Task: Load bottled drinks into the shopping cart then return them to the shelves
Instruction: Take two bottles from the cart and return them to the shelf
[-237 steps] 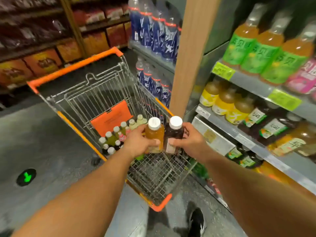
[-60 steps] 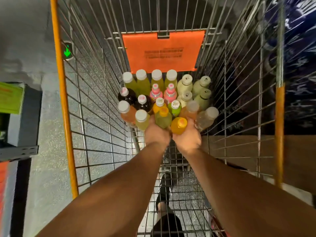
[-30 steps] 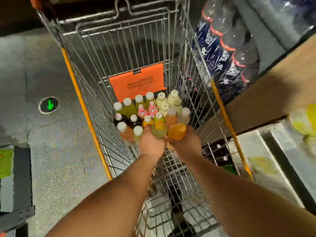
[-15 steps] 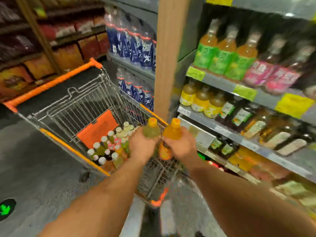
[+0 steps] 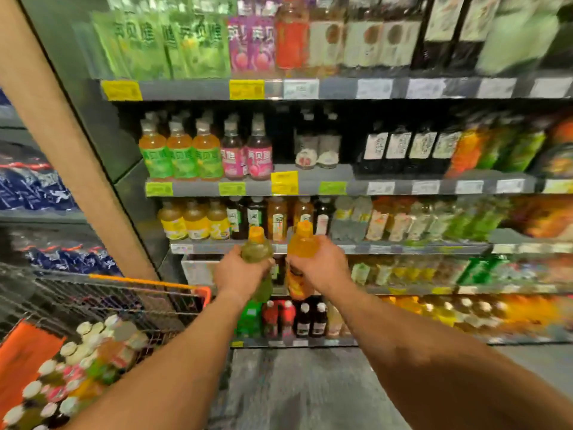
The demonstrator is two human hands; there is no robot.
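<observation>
Before the drinks shelving (image 5: 198, 249), both hands are raised at the level of its third visible shelf edge. The left hand (image 5: 238, 273) has its fingers wrapped round a green-drink bottle (image 5: 257, 252) with an orange cap; the right hand (image 5: 322, 268) grasps an orange-drink bottle (image 5: 302, 243), also orange-capped. Both bottles are upright, just beside each other and clear of the shelf, out in front of it.

Judging by the shopping cart (image 5: 148, 282) at lower left of the shelving, with a cluster of capped bottles (image 5: 77, 361) in it, this looks like the return half of the task: two bottles carried from cart to shelf. The next move likely calls for finding the row each bottle belongs to and sliding it into a gap, base first; the blur keeps me from matching labels.

Standing in the way are the packed rows on that shelf, yellow-labelled bottles (image 5: 195, 221) and dark ones, which leave little free frontage. A tan pillar (image 5: 62, 144) flanks the shelving on its left, beyond it blue-wrapped bottle packs (image 5: 34, 187).
</observation>
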